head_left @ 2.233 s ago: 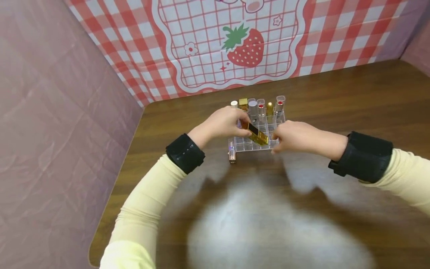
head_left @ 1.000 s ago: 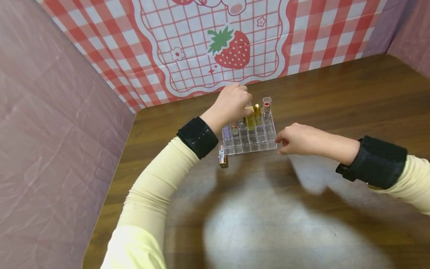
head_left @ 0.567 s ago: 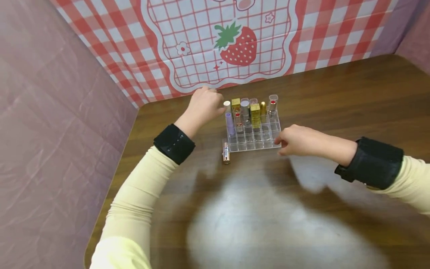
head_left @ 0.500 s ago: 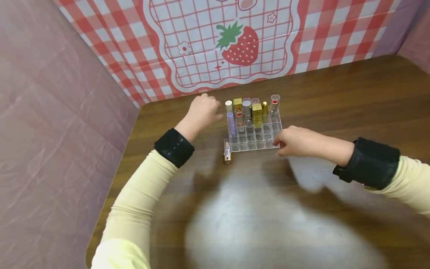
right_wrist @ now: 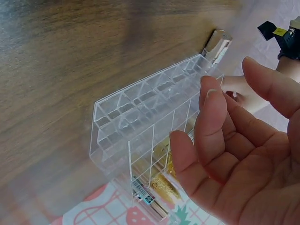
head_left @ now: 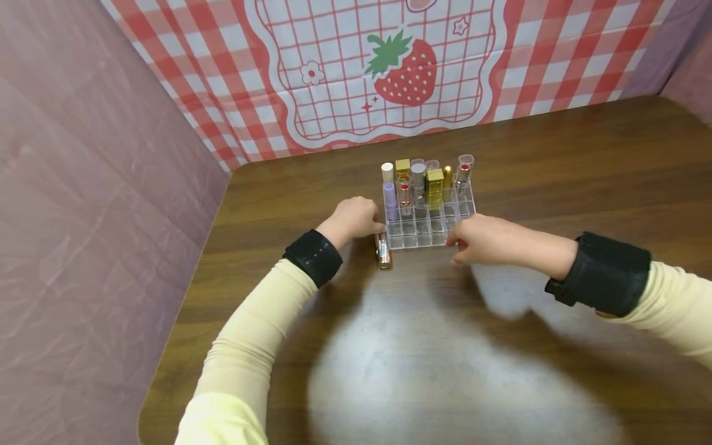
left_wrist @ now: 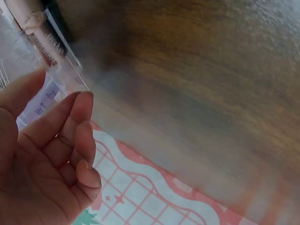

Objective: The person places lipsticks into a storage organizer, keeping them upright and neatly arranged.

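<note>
My left hand (head_left: 356, 217) is at the far end of a lipstick (head_left: 384, 253) with a clear cap and rose-gold base, lying beside the acrylic lipstick holder (head_left: 408, 240). The left wrist view shows a gap between thumb and index fingertip, with the cap's end close by; contact is unclear. My right hand (head_left: 484, 240), fingers loosely bent and holding nothing, is at the holder's near right corner. Several lipsticks stand in the back rows, among them a square gold lipstick (head_left: 435, 188), a lilac tube (head_left: 390, 201) and a red lipstick under a clear cap (head_left: 405, 196).
The wooden table (head_left: 267, 198) surrounds the holder. A red-and-white strawberry cloth (head_left: 334, 80) hangs behind, with a pink cloth (head_left: 83, 204) along the left side. The holder's front compartments hold nothing.
My left hand let go of the square gold lipstick, which now stands in the holder. It then moved left and toward me to the lying lipstick. The right hand stayed near the holder's corner.
</note>
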